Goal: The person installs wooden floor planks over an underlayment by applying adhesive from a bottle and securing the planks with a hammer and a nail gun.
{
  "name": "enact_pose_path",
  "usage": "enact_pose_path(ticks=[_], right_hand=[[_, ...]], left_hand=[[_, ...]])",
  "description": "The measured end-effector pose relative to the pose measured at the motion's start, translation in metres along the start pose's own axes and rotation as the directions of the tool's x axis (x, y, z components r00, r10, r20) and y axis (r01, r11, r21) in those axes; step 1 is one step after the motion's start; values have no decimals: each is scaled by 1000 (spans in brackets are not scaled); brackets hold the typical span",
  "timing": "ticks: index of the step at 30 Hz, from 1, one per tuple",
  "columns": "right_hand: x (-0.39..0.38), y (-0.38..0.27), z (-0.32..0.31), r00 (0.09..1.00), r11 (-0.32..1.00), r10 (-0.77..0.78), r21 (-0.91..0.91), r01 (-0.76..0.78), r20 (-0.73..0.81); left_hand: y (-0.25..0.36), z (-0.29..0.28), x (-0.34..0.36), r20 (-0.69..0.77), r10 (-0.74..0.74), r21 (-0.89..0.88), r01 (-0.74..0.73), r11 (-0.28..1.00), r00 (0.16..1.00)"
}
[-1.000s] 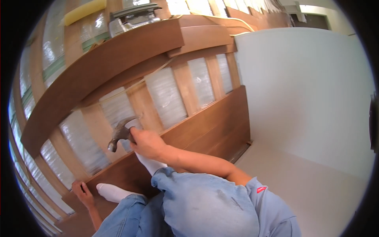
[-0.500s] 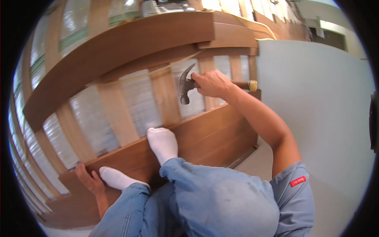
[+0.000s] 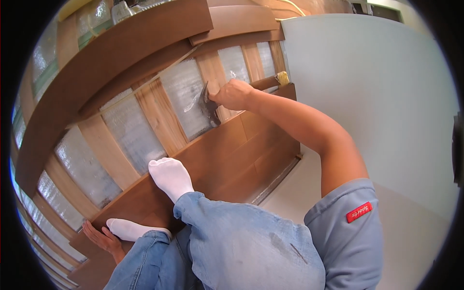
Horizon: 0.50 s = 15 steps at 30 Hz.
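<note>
My right hand (image 3: 234, 94) is closed around the wooden handle of a claw hammer (image 3: 210, 107), whose yellow-wrapped butt points to the right. The dark hammer head is slightly smeared by motion. Its striking face is at the upper edge of the brown floor planks (image 3: 222, 145); whether it touches cannot be made out. At the lower left, my left hand (image 3: 104, 239) lies against the planks near their left end, fingers stretched out over the edge. My feet in white socks rest on the planks, one beside my left hand, the other farther right.
Pale wooden battens (image 3: 108, 151) run over silvery sheeting beyond the planks. Loose brown boards (image 3: 116, 48) lie across them in a bent-looking row, with a thin pale strap (image 3: 150, 79) alongside. A pale, smooth panel (image 3: 367, 96) stands at the right. A metal tool (image 3: 122, 11) sits at the top.
The hammer has come down from above the battens to the planks' edge with my right hand. My left hand stays at the planks' left end. The whole view has shifted.
</note>
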State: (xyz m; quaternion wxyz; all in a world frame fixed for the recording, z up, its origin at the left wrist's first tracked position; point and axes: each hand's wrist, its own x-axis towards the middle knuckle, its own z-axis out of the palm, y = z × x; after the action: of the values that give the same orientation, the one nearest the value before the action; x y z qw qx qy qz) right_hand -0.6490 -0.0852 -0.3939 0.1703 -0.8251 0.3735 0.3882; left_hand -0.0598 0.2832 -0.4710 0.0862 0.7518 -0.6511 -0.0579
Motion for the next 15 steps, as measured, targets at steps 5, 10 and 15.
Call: enact_pose_path(ticks=[5, 10, 15], right_hand=[[-3, 6, 1, 998, 998, -61, -6, 61, 33], [-13, 8, 17, 998, 995, 59, 84, -59, 6], [-10, 10, 17, 999, 999, -24, 38, 23, 31]], left_hand=[[1, 1, 2, -28, 10, 31, -9, 999, 1000], [3, 1, -1, 7, -22, 46, 21, 999, 1000], [4, 0, 1, -29, -3, 17, 4, 1000, 1000]])
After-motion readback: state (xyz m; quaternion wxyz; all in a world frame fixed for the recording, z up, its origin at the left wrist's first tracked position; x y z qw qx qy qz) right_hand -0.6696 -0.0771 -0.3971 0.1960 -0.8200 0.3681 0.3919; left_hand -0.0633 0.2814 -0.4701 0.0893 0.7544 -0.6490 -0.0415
